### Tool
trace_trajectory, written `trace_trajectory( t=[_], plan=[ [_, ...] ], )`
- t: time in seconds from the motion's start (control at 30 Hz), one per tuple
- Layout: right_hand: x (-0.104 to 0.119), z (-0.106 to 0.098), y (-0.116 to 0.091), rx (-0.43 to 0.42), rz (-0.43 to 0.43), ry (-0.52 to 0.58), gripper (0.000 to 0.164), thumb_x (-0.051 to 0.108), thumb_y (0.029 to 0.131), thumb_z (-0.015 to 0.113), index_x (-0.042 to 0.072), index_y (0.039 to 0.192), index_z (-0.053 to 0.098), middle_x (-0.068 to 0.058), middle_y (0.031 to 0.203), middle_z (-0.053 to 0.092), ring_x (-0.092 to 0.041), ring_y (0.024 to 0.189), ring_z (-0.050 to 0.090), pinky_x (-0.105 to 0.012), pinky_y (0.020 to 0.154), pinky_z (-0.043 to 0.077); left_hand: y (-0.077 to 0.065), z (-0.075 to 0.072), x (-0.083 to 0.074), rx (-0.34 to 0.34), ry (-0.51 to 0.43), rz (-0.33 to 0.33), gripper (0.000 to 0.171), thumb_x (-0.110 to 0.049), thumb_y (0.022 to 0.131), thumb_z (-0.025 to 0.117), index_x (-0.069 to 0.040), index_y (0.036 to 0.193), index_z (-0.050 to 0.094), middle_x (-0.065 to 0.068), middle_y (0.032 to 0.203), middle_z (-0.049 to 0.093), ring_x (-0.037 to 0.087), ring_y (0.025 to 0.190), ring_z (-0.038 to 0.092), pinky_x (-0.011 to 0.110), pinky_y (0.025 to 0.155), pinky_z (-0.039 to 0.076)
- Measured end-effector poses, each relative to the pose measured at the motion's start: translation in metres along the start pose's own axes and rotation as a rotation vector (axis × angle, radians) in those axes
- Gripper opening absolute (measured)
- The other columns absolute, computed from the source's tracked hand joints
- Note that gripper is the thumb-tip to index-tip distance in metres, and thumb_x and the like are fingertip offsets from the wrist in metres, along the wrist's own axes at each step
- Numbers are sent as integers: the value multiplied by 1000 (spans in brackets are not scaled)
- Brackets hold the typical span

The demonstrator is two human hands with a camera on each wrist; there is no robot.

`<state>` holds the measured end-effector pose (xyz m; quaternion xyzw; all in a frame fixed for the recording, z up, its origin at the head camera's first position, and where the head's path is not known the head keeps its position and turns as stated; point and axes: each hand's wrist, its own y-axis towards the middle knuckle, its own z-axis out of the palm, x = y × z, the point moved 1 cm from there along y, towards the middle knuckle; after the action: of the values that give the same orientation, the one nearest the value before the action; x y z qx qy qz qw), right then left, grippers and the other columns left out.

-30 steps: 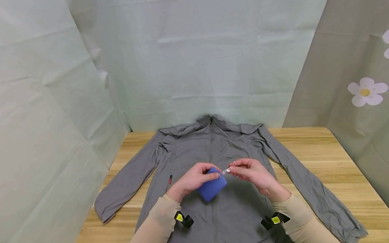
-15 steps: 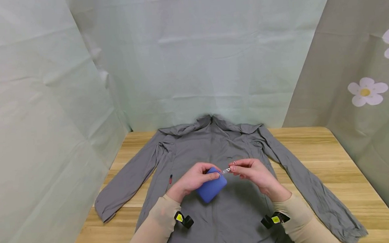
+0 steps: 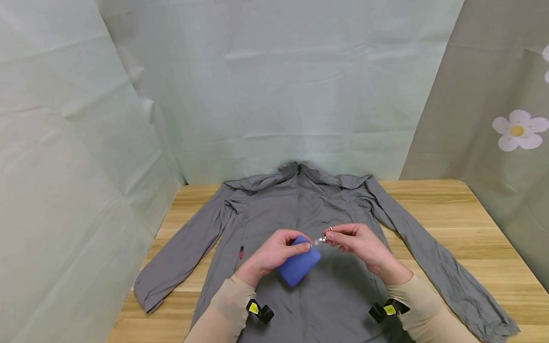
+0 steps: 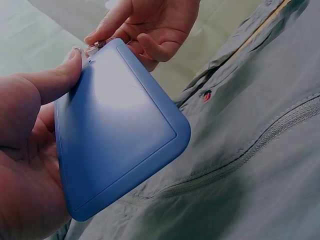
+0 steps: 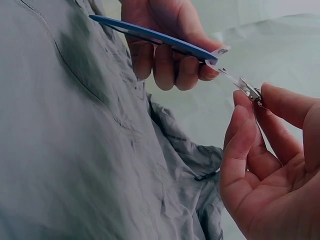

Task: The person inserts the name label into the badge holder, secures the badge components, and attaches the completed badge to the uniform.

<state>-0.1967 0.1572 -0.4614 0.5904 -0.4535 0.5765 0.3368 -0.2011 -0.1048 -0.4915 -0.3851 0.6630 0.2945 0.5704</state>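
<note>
A blue badge holder (image 3: pixel 300 267) with rounded corners hangs tilted above a grey zip jacket (image 3: pixel 276 207). My left hand (image 3: pixel 278 248) grips it by its upper end, thumb on the face and fingers behind, as the left wrist view shows. From that end a short clear strap (image 5: pixel 228 76) leads to a small metal clip (image 5: pixel 250 91). Thumb and fingers of my right hand (image 3: pixel 356 246) pinch the clip, just right of the holder. Seen edge-on in the right wrist view, the holder is thin, and the strap stretches between the two hands.
The jacket lies face up with its sleeves spread over a wooden table (image 3: pixel 444 204). A red zip pull (image 3: pixel 241 253) shows on its left side. Pale cloth walls (image 3: pixel 297 77) stand behind and at both sides, with a printed flower (image 3: pixel 516 131) at right.
Both hands stay nearly in place over the jacket. The right fingers have shifted slightly on the clip, and a little more of its metal shows.
</note>
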Motion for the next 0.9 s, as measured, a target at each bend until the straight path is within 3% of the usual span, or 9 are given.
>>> trace_trajectory(
  t=[0.17,0.5,0.9],
  plan=[
    [-1,-1,-1,-9,-11,-22,37,27,102,77,-3,124,77,-1,100,79,-34,103,71,-39,88,59,1,1,0,2,-3,-11,30,-24,107,70,-1,123,77,4,107,76,19,87,66,32,76,53],
    [1,-3,-6,-23,-54,-97,33,23,103,75,0,126,77,-8,122,78,-37,110,72,-33,86,58,1,4,-4,-15,-9,-21,29,-28,105,72,-4,119,79,2,102,75,18,83,64,32,74,52],
    [3,-2,-6,3,-101,-124,29,21,103,75,-1,121,79,-9,115,80,-19,97,73,-32,82,59,2,8,-5,-17,15,-6,27,-30,104,73,-5,112,80,1,97,73,17,80,60,31,72,50]
  ],
)
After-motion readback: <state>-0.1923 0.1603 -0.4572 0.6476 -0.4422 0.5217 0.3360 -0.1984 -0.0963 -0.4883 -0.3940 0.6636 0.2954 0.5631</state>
